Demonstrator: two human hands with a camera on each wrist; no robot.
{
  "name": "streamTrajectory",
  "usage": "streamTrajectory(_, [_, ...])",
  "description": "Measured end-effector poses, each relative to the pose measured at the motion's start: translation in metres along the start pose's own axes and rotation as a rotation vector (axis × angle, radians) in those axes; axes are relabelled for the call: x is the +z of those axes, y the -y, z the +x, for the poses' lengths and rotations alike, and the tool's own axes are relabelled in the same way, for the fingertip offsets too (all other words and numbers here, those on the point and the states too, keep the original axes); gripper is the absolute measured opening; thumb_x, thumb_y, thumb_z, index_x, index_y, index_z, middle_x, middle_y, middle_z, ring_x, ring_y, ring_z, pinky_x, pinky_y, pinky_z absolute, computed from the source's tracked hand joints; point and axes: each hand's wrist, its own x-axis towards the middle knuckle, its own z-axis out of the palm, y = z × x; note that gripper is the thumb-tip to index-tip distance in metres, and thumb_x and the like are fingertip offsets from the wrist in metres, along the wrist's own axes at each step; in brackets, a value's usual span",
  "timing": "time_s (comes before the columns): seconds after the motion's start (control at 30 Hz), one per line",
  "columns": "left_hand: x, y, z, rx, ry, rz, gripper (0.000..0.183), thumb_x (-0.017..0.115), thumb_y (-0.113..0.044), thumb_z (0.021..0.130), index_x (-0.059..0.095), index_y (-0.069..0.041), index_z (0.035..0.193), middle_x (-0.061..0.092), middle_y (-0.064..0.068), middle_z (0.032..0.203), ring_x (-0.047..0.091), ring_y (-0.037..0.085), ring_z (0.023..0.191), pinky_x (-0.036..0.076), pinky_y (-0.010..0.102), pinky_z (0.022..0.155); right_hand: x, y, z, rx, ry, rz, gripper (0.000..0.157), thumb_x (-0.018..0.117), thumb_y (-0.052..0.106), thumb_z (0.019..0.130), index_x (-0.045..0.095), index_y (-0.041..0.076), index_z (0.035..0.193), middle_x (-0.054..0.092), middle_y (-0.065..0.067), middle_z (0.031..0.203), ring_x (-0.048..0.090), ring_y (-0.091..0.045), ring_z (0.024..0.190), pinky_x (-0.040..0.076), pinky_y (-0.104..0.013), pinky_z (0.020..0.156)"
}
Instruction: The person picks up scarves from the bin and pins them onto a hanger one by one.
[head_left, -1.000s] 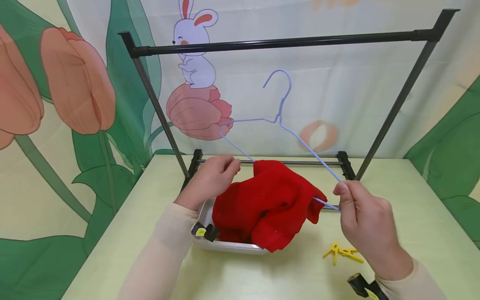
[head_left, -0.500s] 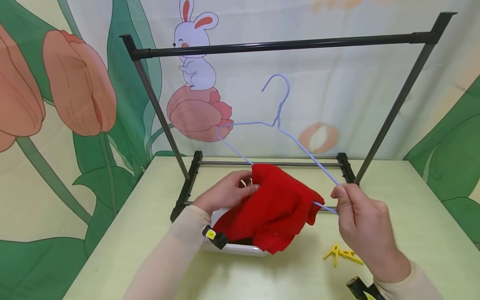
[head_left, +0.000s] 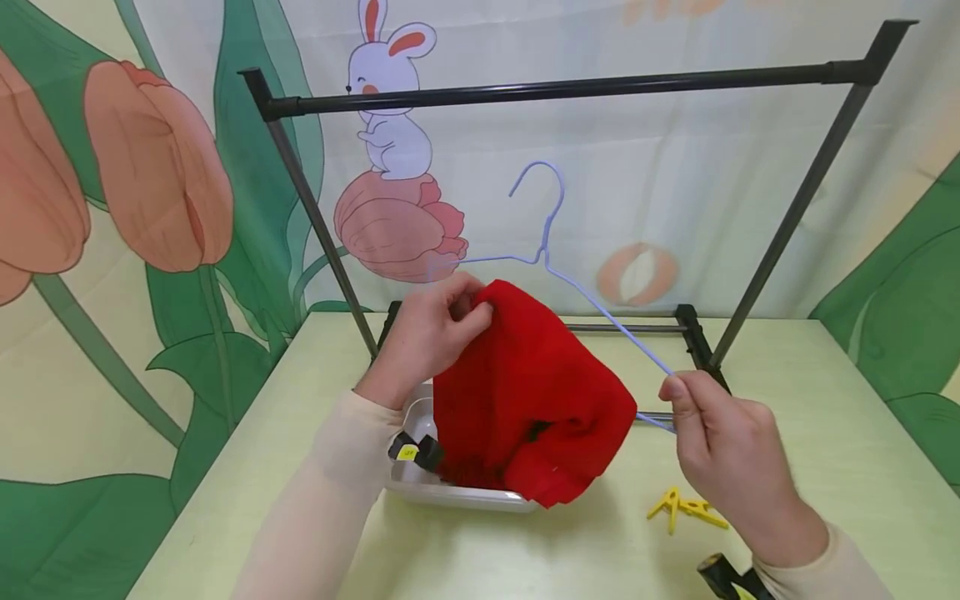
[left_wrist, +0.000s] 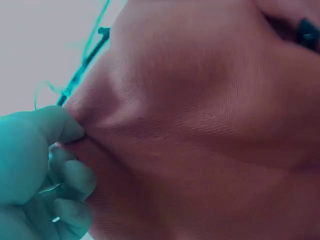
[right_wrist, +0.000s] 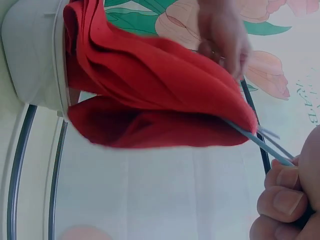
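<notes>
Pale curtains printed with large tulips (head_left: pixel 157 167) and a white rabbit (head_left: pixel 401 142) stand behind a light greenish table (head_left: pixel 832 417), on which a black rack (head_left: pixel 555 88) rises, its top bar crossing the view. Between the hands is a piece of red cloth (head_left: pixel 532 392), its lower folds dropping into a white tray (head_left: pixel 465 498) and draping over that tray's right side. Thumb and forefinger of the left hand (head_left: pixel 427 329) pinch the cloth's upper left edge, drawing the fabric into creases that the left wrist view shows close up. Fingers of the right hand (head_left: pixel 735 458) are curled around the right end of a thin lilac hanger (head_left: pixel 545 240), whose hook points up below the rack's bar, touching nothing. From that grip the hanger's lower wire runs into the cloth and is hidden there; its upper right arm slopes in plain sight above the fabric. Two yellow clips (head_left: pixel 672 510) lie on the table near the right hand, and a black device (head_left: pixel 429 454) with a yellow label sits at the left wrist.
</notes>
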Motion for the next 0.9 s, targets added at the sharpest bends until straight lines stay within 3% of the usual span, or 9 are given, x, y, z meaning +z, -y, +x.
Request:
streamTrajectory(0.17, [-0.001, -0.015, 0.016, 0.203, -0.096, 0.101, 0.016, 0.073, -0.012, 0.101, 0.077, -0.009, 0.117, 0.075, 0.007, 0.094, 0.066, 0.022, 0.085, 0.063, 0.035, 0.078, -0.002, 0.003, 0.0, 0.001, 0.047, 0.007, 0.054, 0.043, 0.044, 0.116, 0.069, 0.002, 0.094, 0.052, 0.008, 0.062, 0.036, 0.004, 0.053, 0.034, -0.015, 0.045])
streamTrajectory(0.3, [0.01, -0.012, 0.024, 0.242, -0.089, 0.108, 0.024, 0.075, -0.013, 0.101, 0.077, -0.007, 0.124, 0.079, 0.009, 0.107, 0.071, 0.023, 0.093, 0.065, 0.036, 0.089, -0.003, 0.005, -0.001, 0.013, 0.044, 0.032, 0.041, 0.051, 0.031, 0.116, 0.068, 0.002, 0.093, 0.054, 0.007, 0.064, 0.04, 0.002, 0.053, 0.038, -0.015, 0.046])
streamTrajectory(0.4, [0.018, -0.005, 0.025, 0.215, -0.007, 0.112, 0.024, 0.074, -0.013, 0.102, 0.076, -0.008, 0.126, 0.08, 0.008, 0.113, 0.073, 0.022, 0.099, 0.064, 0.036, 0.095, -0.003, 0.007, -0.003, 0.029, 0.028, 0.05, 0.033, 0.055, 0.023, 0.114, 0.068, 0.002, 0.093, 0.056, 0.005, 0.065, 0.043, 0.001, 0.054, 0.041, -0.015, 0.048])
streamTrajectory(0.57, [0.027, 0.01, 0.024, 0.195, 0.243, 0.185, 0.027, 0.069, -0.017, 0.106, 0.074, -0.01, 0.132, 0.077, 0.006, 0.128, 0.07, 0.024, 0.121, 0.057, 0.038, 0.112, -0.001, 0.006, -0.004, 0.055, 0.023, 0.068, 0.02, 0.061, 0.01, 0.11, 0.069, 0.002, 0.093, 0.056, 0.004, 0.066, 0.044, 0.0, 0.054, 0.041, -0.015, 0.049])
streamTrajectory(0.63, [0.026, 0.016, 0.021, 0.168, 0.293, 0.177, 0.027, 0.067, -0.018, 0.107, 0.073, -0.012, 0.133, 0.076, 0.005, 0.13, 0.069, 0.024, 0.125, 0.055, 0.04, 0.115, 0.0, 0.007, -0.005, 0.058, 0.041, 0.068, 0.015, 0.063, 0.005, 0.107, 0.069, 0.003, 0.094, 0.056, 0.005, 0.066, 0.043, 0.001, 0.055, 0.041, -0.015, 0.048])
streamTrajectory(0.7, [0.022, 0.023, 0.016, 0.118, 0.277, 0.137, 0.025, 0.065, -0.018, 0.109, 0.075, -0.012, 0.13, 0.077, 0.005, 0.128, 0.069, 0.025, 0.124, 0.056, 0.043, 0.113, 0.002, 0.006, -0.007, 0.055, 0.053, 0.07, 0.012, 0.064, 0.002, 0.106, 0.069, 0.002, 0.094, 0.056, 0.006, 0.066, 0.044, 0.001, 0.055, 0.041, -0.014, 0.049])
streamTrajectory(0.8, [0.013, 0.034, 0.008, -0.015, 0.158, 0.08, 0.021, 0.062, -0.019, 0.109, 0.076, -0.013, 0.123, 0.077, 0.004, 0.119, 0.068, 0.025, 0.114, 0.06, 0.045, 0.104, 0.003, 0.006, -0.008, 0.037, 0.044, 0.07, 0.022, 0.059, 0.012, 0.111, 0.069, 0.001, 0.094, 0.058, 0.005, 0.066, 0.046, -0.001, 0.056, 0.043, -0.015, 0.05])
streamTrajectory(0.9, [0.004, 0.047, 0.0, -0.199, 0.018, 0.055, 0.022, 0.058, -0.023, 0.109, 0.074, -0.013, 0.12, 0.074, 0.007, 0.112, 0.065, 0.027, 0.104, 0.063, 0.045, 0.092, 0.003, 0.004, -0.008, 0.016, 0.023, 0.07, 0.038, 0.052, 0.027, 0.115, 0.069, 0.0, 0.094, 0.059, 0.003, 0.066, 0.047, -0.003, 0.056, 0.045, -0.015, 0.051])
